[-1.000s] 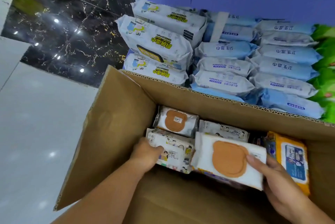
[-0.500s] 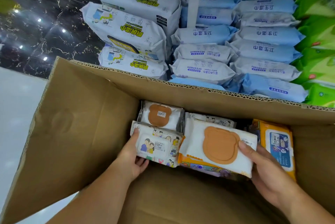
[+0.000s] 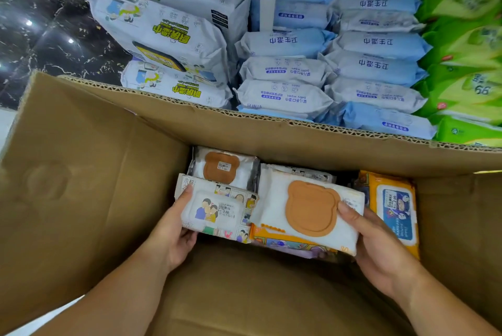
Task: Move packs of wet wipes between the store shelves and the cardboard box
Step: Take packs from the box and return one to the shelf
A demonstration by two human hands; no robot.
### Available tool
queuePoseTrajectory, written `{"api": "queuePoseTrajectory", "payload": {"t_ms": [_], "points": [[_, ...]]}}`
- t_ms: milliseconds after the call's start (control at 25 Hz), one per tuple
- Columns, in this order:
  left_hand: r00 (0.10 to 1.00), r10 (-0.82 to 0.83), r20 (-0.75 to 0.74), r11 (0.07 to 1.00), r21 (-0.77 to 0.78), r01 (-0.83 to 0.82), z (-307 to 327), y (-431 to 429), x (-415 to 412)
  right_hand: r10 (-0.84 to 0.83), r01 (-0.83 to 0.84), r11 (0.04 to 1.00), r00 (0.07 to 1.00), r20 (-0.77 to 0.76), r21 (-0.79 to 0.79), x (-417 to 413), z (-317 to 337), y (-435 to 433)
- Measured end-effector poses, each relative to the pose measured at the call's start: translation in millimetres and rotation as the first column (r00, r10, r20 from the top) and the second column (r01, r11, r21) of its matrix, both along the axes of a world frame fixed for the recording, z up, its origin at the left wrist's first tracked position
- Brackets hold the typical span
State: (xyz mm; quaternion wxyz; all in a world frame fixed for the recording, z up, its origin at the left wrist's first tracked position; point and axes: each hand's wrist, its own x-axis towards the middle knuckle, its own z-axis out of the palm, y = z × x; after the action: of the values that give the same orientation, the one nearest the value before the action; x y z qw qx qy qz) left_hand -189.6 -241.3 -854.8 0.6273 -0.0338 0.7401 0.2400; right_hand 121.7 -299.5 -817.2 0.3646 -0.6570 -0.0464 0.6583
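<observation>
While right hand (image 3: 380,243) grips pack (image 3: 307,208), corrugated box (image 3: 81,172)

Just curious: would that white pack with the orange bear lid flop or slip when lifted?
Probably sags slightly: the white pack looks soft and creased, though its lid likely stiffens the middle. Smooth film might slip; the right hand grips its edge.

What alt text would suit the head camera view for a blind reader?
Inside a cardboard box, the left hand grips a cartoon wipes pack and the right hand grips a white pack with a brown bear lid. Stacked shelf packs, blue, white and green, lie beyond.
</observation>
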Motion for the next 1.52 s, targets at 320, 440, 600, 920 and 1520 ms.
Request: {"api": "queuePoseTrajectory", "payload": {"t_ms": [320,440,600,920,1520], "points": [[0.976,-0.218,-0.017,0.968,0.124,0.218,52,2,-10,-0.016,0.016,1.000,1.000,0.017,-0.011,-11,27,-3],[0.974,-0.218,-0.058,0.960,0.166,0.224,104,-4,-17,-0.068,0.068,0.997,0.997,-0.028,0.020,-12,67,-11],[0.966,-0.258,-0.020,0.936,0.243,0.255,198,-6,-19,-0.088,0.096,0.990,0.993,-0.075,0.102,-4,159,-15],[0.936,-0.351,-0.021,0.844,0.425,0.326,450,8,-11,-0.111,0.119,0.941,0.993,-0.043,0.317,17,421,-18],[0.926,-0.378,0.003,0.400,0.903,0.160,800,51,11,-0.257,0.145,0.623,0.966,0.026,0.769,65,755,-20]]}}
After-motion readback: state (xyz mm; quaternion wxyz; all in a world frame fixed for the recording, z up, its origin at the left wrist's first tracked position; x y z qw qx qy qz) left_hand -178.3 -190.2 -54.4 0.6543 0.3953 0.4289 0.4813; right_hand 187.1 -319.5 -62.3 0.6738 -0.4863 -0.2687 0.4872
